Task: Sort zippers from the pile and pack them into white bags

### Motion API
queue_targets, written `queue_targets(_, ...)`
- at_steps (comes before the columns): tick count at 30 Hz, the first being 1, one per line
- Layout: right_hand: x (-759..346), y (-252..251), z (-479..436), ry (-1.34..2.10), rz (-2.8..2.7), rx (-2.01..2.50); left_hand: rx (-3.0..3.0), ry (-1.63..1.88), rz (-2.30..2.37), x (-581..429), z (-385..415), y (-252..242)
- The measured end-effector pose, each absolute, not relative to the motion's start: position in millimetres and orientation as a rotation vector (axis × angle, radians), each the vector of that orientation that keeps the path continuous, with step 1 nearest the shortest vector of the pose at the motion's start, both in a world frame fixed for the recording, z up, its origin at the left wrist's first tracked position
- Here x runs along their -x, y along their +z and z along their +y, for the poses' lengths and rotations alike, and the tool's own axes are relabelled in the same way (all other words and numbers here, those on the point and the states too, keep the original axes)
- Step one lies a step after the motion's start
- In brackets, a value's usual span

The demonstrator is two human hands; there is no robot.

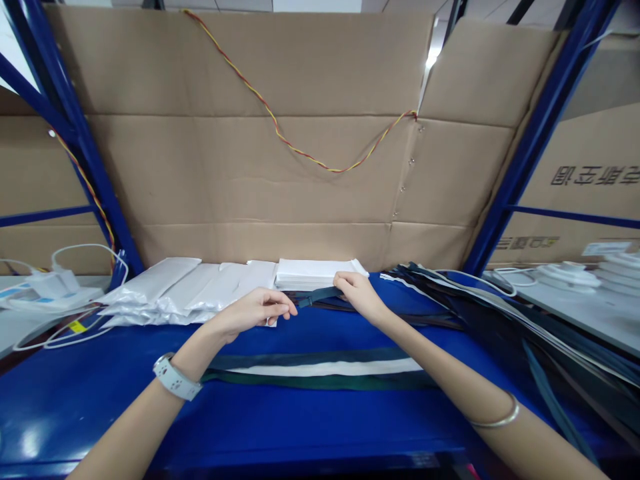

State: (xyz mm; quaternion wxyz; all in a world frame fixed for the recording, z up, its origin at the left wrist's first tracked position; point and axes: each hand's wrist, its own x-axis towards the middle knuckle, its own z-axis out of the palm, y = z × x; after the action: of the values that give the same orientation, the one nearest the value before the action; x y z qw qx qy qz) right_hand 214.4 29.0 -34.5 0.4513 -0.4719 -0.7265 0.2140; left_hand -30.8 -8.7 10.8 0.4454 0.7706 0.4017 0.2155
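Observation:
My left hand [257, 312] and my right hand [357, 293] are raised above the blue table [310, 420], a short way apart. Between them stretches a dark blue strip [320, 295], pinched at each end by closed fingers. The strip runs on to the right, behind my right hand, toward a pile of dark strips [480, 300]. Several flat strips, dark and white [320, 369], lie side by side on the table below my forearms. A white watch sits on my left wrist and a thin bangle on my right.
Clear plastic packets [170, 290] and a stack of white sheets [313, 272] line the back of the table under a cardboard wall [280, 167]. White cables and a device [50, 287] lie at left. White items [575, 275] rest on the grey table at right.

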Motion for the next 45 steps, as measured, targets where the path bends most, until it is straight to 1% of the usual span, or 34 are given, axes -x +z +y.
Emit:
queue_targets(8,-208.6,-35.0,23.2,0.675,-1.823,1.074,-1.918,0.551,0.955,32.1,-5.3,5.5)
queue_targets(12,-205.1,-35.1,19.5,0.664,-1.885,1.049,-1.953,0.528,0.964,30.6,-4.9,2.3)
queue_targets(21,-198.7,-30.8,8.2,0.376,-2.045,1.139,-1.991,0.371,0.909,28.8,-10.3,2.7)
queue_targets(25,-199.8,-35.1,10.4,0.302,-2.084,1.164,-1.989,0.292,0.932,30.7,-12.3,7.0)
queue_targets(28,-199.7,-37.3,10.8,0.277,-2.124,1.143,-1.943,0.312,1.011,30.3,-9.7,4.3)
queue_targets(33,-192.4,-36.0,2.9,0.081,-2.09,1.017,-1.935,0.397,1.008,31.7,0.8,-10.1)
queue_targets(35,-186.8,-37.2,-2.6,0.204,-2.147,0.994,-1.956,0.411,1.002,31.6,2.7,-13.9)
queue_targets(38,-178.1,-43.7,-8.2,0.597,-2.243,0.939,-1.993,0.41,0.998,29.6,1.5,-14.9)
queue_targets(42,-171.2,-55.8,-5.6,0.964,-2.065,0.917,-2.032,0.428,0.996,26.5,-0.9,-13.2)
queue_targets(45,-170.5,-61.0,-1.7,1.091,-1.942,0.905,-2.06,0.443,0.992,25.9,-0.8,-13.6)
